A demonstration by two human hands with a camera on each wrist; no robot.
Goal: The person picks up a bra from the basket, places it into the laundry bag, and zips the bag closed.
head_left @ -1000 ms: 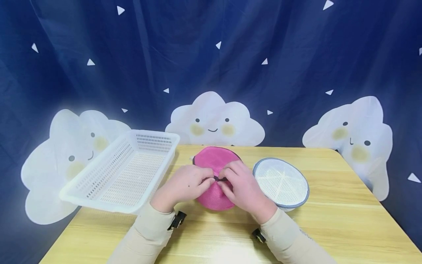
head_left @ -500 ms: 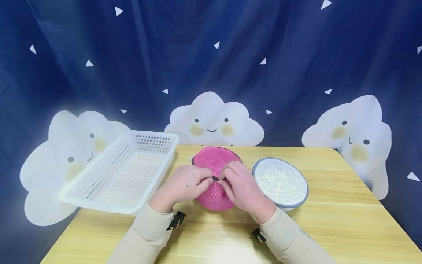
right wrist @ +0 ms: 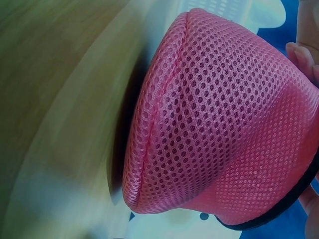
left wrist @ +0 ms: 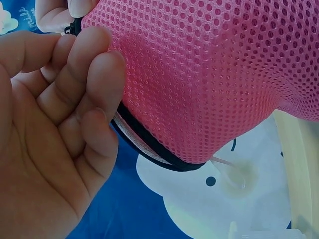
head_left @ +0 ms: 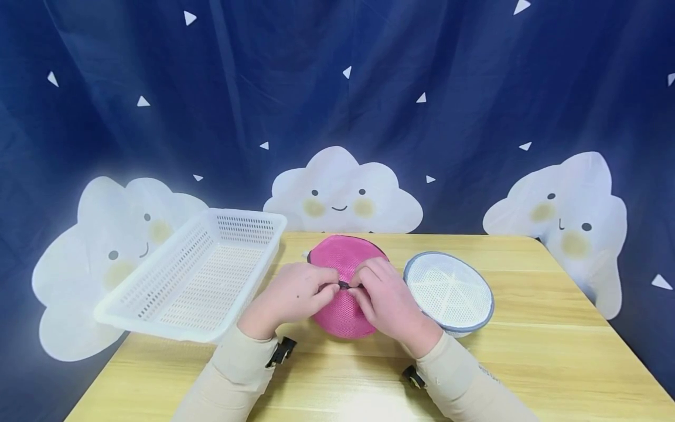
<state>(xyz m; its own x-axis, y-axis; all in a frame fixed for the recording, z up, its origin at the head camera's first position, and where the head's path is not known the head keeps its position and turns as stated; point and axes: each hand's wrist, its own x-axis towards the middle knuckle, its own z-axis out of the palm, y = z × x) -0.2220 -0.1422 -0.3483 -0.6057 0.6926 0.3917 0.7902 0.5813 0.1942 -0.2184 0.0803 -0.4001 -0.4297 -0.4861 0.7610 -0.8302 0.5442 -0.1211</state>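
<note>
A pink mesh laundry bag point(head_left: 345, 319) stands on the table in front of me, with a black zipper point(head_left: 344, 285) across its top. My left hand point(head_left: 300, 291) pinches the zipper's edge between thumb and fingers. Just to its right, the fingertips of my right hand point(head_left: 387, 299) pinch the same zipper. In the left wrist view the black zipper tape point(left wrist: 152, 146) curves down past my left fingers, and a black zipper pull point(left wrist: 73, 27) shows beside the other hand's fingertips. The right wrist view shows the bag's bulging mesh side point(right wrist: 214, 114); most of the right hand is hidden there.
Left of the bag is a white perforated plastic basket point(head_left: 213, 275). A white mesh bag point(head_left: 448, 293) with a blue-grey rim sits close to the right, partly behind my right wrist. The wooden table point(head_left: 548, 351) ends at a dark blue curtain point(head_left: 316, 76) with cloud prints.
My left fingertips have crept very slightly to the left along the zipper. My right hand and the pink laundry bag stay almost where they were.
</note>
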